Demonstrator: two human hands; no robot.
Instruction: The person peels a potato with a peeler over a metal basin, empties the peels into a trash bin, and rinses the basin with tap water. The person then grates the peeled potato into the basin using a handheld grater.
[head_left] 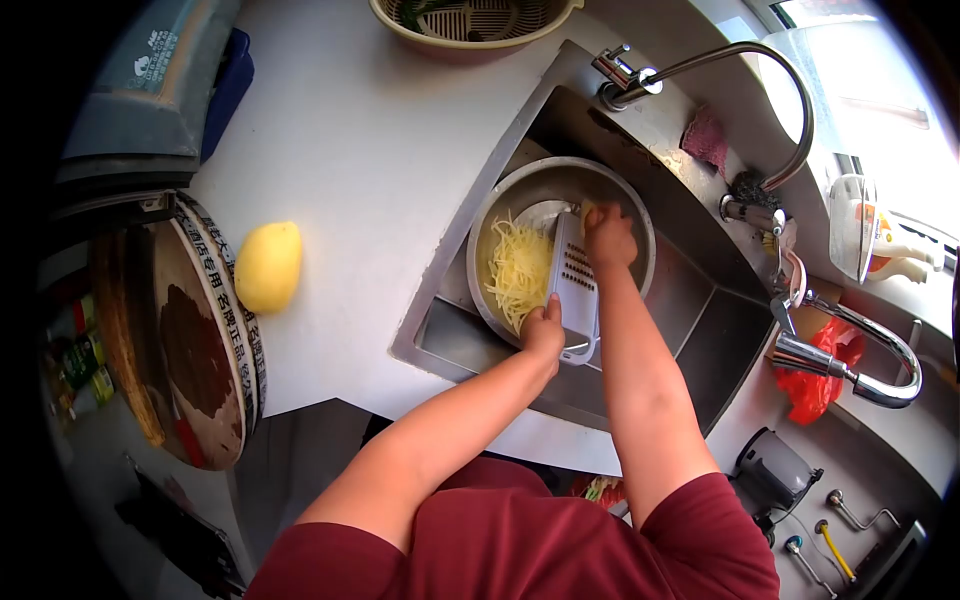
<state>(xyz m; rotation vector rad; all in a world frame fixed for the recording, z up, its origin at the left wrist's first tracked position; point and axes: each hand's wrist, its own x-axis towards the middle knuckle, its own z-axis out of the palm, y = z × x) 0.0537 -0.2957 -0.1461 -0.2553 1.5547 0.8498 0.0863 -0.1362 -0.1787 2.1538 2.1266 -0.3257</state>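
In the sink, a steel bowl holds a heap of pale yellow potato shreds. A white grater leans in the bowl, its rows of holes facing up. My left hand is closed on the grater's lower left edge. Near the grater's upper end, my right hand is wrapped round a yellow piece of potato, mostly hidden by the fingers. A whole peeled potato lies on the counter to the left.
The steel sink surrounds the bowl. Two curved taps rise along its right side. A colander with greens stands at the back. Round chopping boards stand at the left. A red plastic bag lies by the lower tap.
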